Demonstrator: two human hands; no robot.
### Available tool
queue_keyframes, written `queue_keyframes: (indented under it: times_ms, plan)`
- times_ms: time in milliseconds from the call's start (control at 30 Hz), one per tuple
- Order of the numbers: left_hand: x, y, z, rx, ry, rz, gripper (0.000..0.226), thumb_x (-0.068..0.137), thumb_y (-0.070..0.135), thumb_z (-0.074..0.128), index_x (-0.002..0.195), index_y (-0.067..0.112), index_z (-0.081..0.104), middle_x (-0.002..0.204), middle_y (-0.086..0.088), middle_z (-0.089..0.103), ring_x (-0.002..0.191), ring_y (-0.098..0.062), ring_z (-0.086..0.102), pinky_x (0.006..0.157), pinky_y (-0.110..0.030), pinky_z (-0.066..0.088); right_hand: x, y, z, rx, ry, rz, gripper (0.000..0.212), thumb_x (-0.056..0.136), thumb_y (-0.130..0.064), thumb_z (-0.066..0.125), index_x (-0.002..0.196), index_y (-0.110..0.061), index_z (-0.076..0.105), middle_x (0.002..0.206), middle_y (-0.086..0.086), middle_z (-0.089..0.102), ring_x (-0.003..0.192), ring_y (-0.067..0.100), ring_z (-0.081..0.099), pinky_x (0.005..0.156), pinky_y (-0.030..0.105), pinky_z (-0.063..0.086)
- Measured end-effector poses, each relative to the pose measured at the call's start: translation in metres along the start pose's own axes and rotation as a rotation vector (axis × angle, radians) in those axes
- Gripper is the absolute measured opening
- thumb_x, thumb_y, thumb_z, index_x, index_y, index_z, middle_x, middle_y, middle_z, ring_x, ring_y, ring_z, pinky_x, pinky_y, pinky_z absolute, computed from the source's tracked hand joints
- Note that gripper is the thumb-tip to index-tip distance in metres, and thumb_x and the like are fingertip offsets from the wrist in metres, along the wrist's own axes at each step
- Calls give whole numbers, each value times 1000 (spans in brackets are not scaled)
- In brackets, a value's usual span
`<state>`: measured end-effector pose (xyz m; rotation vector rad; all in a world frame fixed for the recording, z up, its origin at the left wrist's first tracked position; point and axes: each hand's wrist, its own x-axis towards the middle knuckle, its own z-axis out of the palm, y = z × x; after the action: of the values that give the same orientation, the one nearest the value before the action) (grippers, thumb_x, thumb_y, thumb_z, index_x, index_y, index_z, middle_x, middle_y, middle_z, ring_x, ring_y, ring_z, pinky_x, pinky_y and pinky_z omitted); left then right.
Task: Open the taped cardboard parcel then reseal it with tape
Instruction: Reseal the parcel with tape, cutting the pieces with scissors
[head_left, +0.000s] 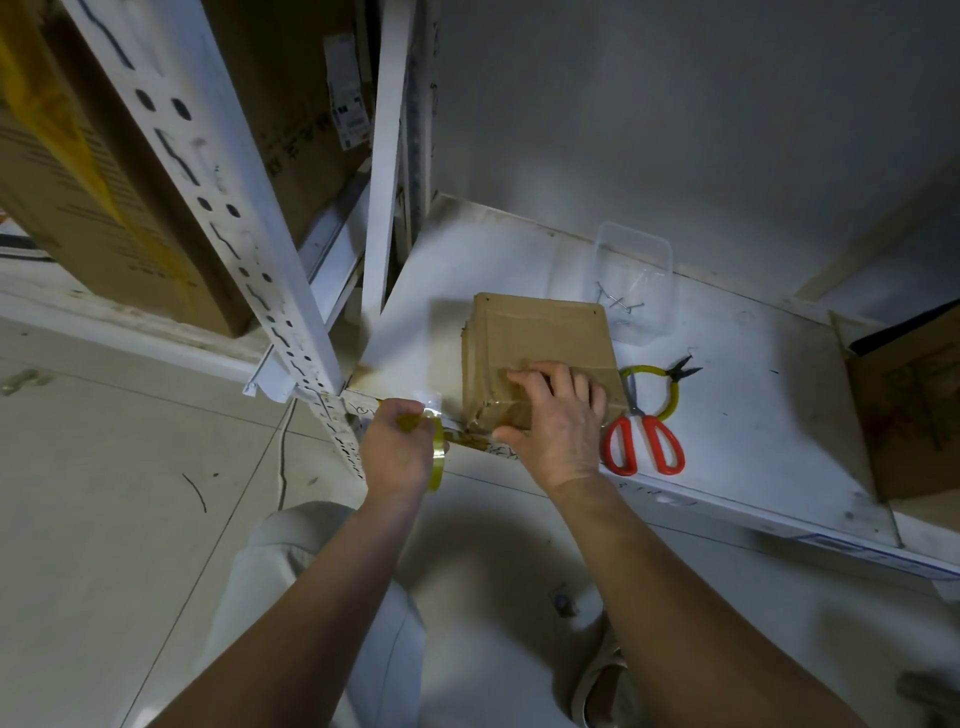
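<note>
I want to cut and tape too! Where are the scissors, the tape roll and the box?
scissors (645, 442), head view, red handle loops.
tape roll (438, 451), head view, yellowish outer rim.
box (540, 332), head view, bare top.

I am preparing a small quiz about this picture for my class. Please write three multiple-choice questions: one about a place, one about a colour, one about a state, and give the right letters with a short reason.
1. Where do the scissors lie?
A. on top of the parcel
B. on the shelf, right of the parcel
C. on the floor

2. What colour are the scissor handles?
A. blue
B. black
C. red

3. What is the left hand doing?
A. gripping the tape roll
B. lying flat on the shelf
C. holding the pliers

Answers:
1 B: they rest on the white shelf, beside the parcel and over the yellow-handled pliers.
2 C: both loops are red.
3 A: its fingers curl round the yellowish tape roll, while the right hand presses on the parcel.
</note>
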<state>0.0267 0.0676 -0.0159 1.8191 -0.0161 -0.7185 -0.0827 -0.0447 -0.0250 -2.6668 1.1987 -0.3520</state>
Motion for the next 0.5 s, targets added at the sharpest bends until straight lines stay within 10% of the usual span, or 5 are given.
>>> queue_keyframes:
  times_ms: [500]
  plan:
    - [-3, 4, -1, -70, -3, -5, 26, 86, 2, 60, 77, 26, 55, 71, 2, 59, 60, -25, 66, 47, -21, 49, 6, -13, -2, 18, -5, 32, 51, 75, -62, 61, 109, -24, 61, 118, 2, 53, 116, 25, 43, 105, 47, 26]
